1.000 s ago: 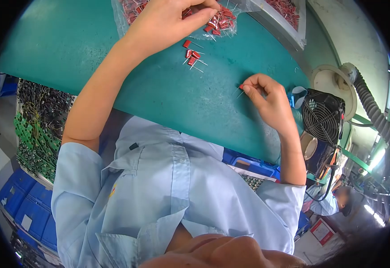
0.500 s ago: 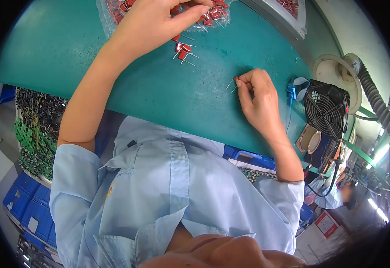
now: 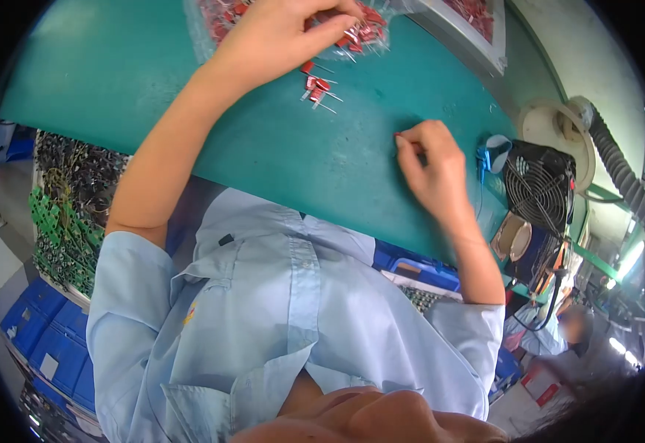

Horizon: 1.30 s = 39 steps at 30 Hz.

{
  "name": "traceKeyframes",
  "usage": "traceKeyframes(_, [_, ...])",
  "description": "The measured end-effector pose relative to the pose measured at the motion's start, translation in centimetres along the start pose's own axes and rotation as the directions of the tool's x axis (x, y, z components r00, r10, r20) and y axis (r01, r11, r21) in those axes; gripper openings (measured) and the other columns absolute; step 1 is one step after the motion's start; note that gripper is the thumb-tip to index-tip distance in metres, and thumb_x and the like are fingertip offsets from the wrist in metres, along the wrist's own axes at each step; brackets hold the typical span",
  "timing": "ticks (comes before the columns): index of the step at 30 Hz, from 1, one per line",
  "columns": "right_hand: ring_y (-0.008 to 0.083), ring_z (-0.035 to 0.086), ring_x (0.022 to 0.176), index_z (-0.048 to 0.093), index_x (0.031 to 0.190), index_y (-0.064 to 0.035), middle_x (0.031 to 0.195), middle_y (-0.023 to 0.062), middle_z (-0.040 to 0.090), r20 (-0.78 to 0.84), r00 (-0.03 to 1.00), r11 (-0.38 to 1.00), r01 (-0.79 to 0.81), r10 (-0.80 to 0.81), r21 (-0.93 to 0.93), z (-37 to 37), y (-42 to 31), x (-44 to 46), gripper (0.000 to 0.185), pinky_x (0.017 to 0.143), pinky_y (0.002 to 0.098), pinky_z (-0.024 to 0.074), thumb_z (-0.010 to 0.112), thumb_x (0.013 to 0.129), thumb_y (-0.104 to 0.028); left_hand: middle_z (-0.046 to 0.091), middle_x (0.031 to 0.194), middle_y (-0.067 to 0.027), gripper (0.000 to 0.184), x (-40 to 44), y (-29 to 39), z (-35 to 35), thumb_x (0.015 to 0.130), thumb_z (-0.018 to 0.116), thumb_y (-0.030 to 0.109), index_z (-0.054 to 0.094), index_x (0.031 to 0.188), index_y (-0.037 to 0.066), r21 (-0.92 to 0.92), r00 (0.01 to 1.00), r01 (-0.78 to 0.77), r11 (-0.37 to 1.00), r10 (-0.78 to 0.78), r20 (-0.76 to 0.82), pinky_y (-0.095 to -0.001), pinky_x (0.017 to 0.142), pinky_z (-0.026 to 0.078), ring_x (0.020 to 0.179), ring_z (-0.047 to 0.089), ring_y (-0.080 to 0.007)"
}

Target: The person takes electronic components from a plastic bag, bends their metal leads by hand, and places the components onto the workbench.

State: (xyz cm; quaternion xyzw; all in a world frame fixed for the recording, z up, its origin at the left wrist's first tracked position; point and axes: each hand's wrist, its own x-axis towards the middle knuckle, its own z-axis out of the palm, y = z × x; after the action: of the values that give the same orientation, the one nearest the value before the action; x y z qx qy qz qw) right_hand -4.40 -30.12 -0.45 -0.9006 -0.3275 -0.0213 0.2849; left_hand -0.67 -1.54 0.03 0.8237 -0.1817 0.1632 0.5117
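Note:
My left hand (image 3: 293,37) is over a clear plastic bag (image 3: 203,40) of red capacitors (image 3: 370,33) at the top edge. Its thumb and fingertips come together among them; what they grip is hidden. A few loose red capacitors (image 3: 318,88) with thin wire leads lie on the green mat (image 3: 263,144) just below that hand. Farther right, my right hand (image 3: 437,166) is just above the mat, thumb and forefinger pinched on a red capacitor (image 3: 398,135). Only a speck of its body shows, and its leads are too blurred to see.
A white-edged tray (image 3: 478,44) with more red parts stands at the top right. Right of my right hand are a blue strap with a cord (image 3: 491,155) and a black fan (image 3: 537,181). Circuit boards (image 3: 71,214) and blue bins (image 3: 56,340) lie at lower left. Another person is in the right background.
The view has shifted slightly, moving the bag and loose capacitors right in the picture. Both hands keep their pinches; the leads of the capacitor in my right hand no longer show clearly.

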Motion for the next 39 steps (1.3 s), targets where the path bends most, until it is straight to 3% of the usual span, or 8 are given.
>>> traceKeyframes(4, [0.0066,0.057,0.072,0.069,0.09,-0.0003,0.077,0.0005,0.065,-0.157,0.976,0.976,-0.124,0.153,0.179,-3.6,4.3,5.8,0.008,0.067,0.024,0.0482,0.07,0.091,-0.008,0.069,0.093,-0.0132,0.014,0.3,-0.9,-0.8,0.094,0.066,0.012,0.07,0.102,0.001,0.076,0.995,-0.056,0.995,0.062,-0.073,-0.0363,0.072,0.054,0.081,0.068,-0.0273])
traceKeyframes(10, [0.0108,0.061,0.07,0.072,0.099,-0.0025,0.081,0.0038,0.07,-0.452,0.887,0.982,-0.157,0.093,-0.106,-6.9,11.6,15.4,0.019,0.067,0.0257,0.049,0.072,0.09,-0.019,0.068,0.093,-0.014,0.013,0.6,-1.5,-1.1,0.093,0.066,0.011,0.069,0.101,0.001,0.047,0.988,-0.091,0.995,0.096,-0.12,-0.0374,0.073,0.053,0.084,0.068,-0.0293])
traceKeyframes(14, [0.0132,0.066,0.081,0.07,0.099,-0.0032,0.089,0.0038,0.07,-0.136,0.99,0.999,0.03,-0.024,0.037,-3.2,4.4,13.7,0.011,0.075,0.0287,0.0511,0.071,0.091,-0.011,0.066,0.091,-0.0149,0.012,0.5,-0.8,-2.2,0.092,0.066,0.011,0.068,0.098,0.001,0.064,0.979,-0.113,0.991,0.122,-0.162,-0.0405,0.073,0.053,0.083,0.066,-0.033])
traceKeyframes(16, [0.0247,0.066,0.095,0.072,0.099,-0.0043,0.096,0.0088,0.07,0.145,0.946,0.957,0.29,-0.29,0.022,-1.2,-0.9,13.2,0.011,0.086,0.0354,0.052,0.071,0.088,-0.006,0.066,0.092,-0.015,0.012,0.4,-0.9,-2.2,0.091,0.066,0.011,0.068,0.098,0.001,0.042,0.971,-0.144,0.989,0.149,-0.185,-0.0414,0.073,0.053,0.083,0.066,-0.0336])
traceKeyframes(18, [0.0296,0.061,0.097,0.074,0.101,-0.0061,0.098,0.0097,0.066,0.219,0.85,0.878,0.459,-0.479,0.139,1.5,-2.8,13.2,0.019,0.087,0.0414,0.0505,0.071,0.082,-0.004,0.066,0.092,-0.0153,0.012,0.5,-1.1,-2.1,0.091,0.065,0.01,0.068,0.097,0.001,0.05,0.968,-0.153,0.987,0.16,-0.192,-0.0422,0.074,0.053,0.083,0.065,-0.0341])
traceKeyframes(24, [0.0261,0.057,0.091,0.076,0.101,-0.0096,0.094,0.0059,0.06,0.239,0.753,0.744,0.652,-0.613,-0.147,4.2,-2.2,13.5,0.023,0.083,0.039,0.0484,0.073,0.079,-0.009,0.066,0.091,-0.0153,0.011,0.4,-1.7,-2.2,0.091,0.065,0.01,0.068,0.097,0.001,0.074,0.965,-0.147,0.986,0.159,-0.209,-0.0418,0.073,0.053,0.083,0.065,-0.034])
traceKeyframes(29, [0.0278,0.058,0.092,0.072,0.092,-0.0052,0.093,0.0075,0.059,0.217,0.801,0.795,0.591,-0.558,-0.139,3.5,-1.7,11.9,0.014,0.083,0.0405,0.0484,0.073,0.079,-0.009,0.066,0.09,-0.0148,0.012,0.4,-1.4,-2.1,0.091,0.065,0.01,0.068,0.097,0.001,0.11,0.962,-0.169,0.979,0.188,-0.196,-0.0404,0.072,0.053,0.081,0.066,-0.0326])
traceKeyframes(39, [0.0286,0.059,0.093,0.065,0.091,0.0004,0.092,0.0122,0.061,0.35,0.927,0.987,0.096,-0.137,0.132,-0.8,0.1,7.4,0.014,0.082,0.038,0.0495,0.073,0.083,-0.008,0.068,0.09,-0.0142,0.013,0.4,-0.6,-1.5,0.091,0.066,0.008,0.069,0.099,-0.001,0.055,0.988,-0.104,0.993,0.109,-0.108,-0.0353,0.069,0.053,0.078,0.068,-0.0273])
